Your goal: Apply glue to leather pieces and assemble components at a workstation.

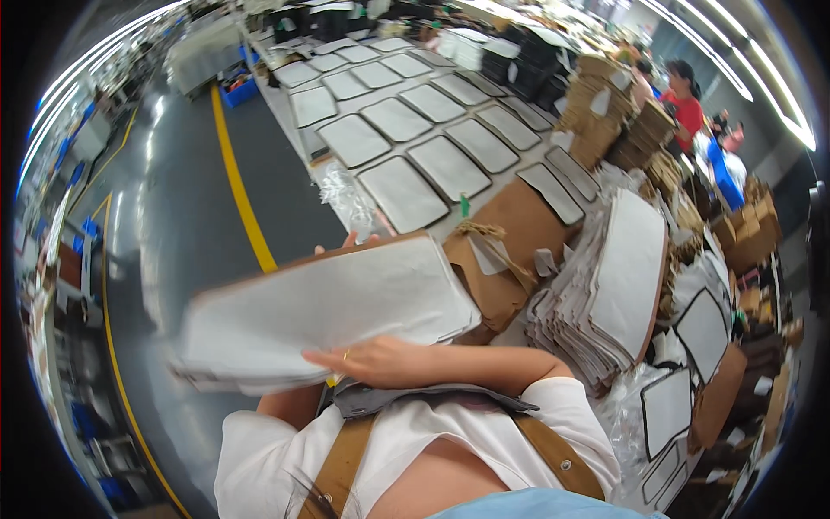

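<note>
Left hand is supporting a white-sheet stack before the chest, grip unclear; right hand is touching it, fingers outstretched; panels are already lining the surface, this stack isn't

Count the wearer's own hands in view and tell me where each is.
2: the right hand on the near side of the white stack; the left hand at its far edge, mostly hidden, only some fingers showing.

right hand: fingers extended leftward | left hand: mostly hidden
</note>
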The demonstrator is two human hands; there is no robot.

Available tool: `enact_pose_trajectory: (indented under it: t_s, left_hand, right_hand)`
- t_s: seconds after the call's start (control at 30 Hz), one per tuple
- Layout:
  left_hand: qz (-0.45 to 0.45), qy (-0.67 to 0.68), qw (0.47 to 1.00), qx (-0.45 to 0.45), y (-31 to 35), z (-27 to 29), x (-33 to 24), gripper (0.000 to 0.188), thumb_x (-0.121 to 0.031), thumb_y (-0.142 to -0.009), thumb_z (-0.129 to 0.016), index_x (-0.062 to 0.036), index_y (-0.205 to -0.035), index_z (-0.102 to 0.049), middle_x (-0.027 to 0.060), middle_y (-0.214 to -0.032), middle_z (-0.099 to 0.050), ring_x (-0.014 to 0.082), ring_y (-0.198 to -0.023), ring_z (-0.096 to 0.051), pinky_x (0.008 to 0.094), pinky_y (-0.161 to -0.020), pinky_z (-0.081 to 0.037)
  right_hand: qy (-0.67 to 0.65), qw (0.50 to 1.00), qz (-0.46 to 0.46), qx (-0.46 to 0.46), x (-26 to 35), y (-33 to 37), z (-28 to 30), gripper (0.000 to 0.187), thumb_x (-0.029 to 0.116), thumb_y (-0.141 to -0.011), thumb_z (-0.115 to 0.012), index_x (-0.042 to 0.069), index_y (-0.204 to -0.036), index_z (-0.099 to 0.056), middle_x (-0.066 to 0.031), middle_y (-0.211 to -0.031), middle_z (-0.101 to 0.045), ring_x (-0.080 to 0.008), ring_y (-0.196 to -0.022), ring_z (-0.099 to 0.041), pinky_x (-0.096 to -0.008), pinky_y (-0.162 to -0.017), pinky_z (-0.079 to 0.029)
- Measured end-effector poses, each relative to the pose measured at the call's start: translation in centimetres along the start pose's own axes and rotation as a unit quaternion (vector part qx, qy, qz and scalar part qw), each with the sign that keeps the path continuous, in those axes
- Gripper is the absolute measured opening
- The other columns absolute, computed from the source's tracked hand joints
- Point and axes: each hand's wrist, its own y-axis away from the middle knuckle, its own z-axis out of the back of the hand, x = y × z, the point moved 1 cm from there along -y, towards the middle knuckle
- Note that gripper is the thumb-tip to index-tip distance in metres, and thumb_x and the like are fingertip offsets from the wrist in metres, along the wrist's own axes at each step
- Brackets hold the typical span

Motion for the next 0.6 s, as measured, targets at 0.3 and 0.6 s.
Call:
enact_pose_trajectory:
  t_s: [0.3,0.6]
  left_hand:
    - [-0.149,-0.012,0.988,-0.050,15.8,4.5,-8.6,0.064,-0.050,-0.089,-0.038,-0.0098,-0.137,-0.024,0.0129,-0.139,-0.028,0.0223,-0.129,-0.026,0.0355,-0.106,-0.026]
    - [-0.418,-0.040,0.890,-0.175,42.0,7.0,-13.4,0.065,-0.050,-0.089,-0.037,-0.0089,-0.137,-0.023,0.0129,-0.139,-0.027,0.0223,-0.130,-0.025,0.0343,-0.106,-0.027]
  right_hand:
    - [-0.186,0.980,0.065,0.008,3.2,-10.5,-6.9,0.050,0.010,-0.083,-0.057,0.008,-0.129,-0.038,-0.0128,-0.114,-0.055,-0.0286,-0.104,-0.054,-0.0339,-0.091,-0.041]
    - [-0.140,0.967,-0.002,0.213,5.9,-30.2,-21.0,0.043,0.035,-0.081,-0.060,0.003,-0.110,-0.055,-0.0108,-0.094,-0.062,-0.0235,-0.090,-0.057,-0.0306,-0.080,-0.043]
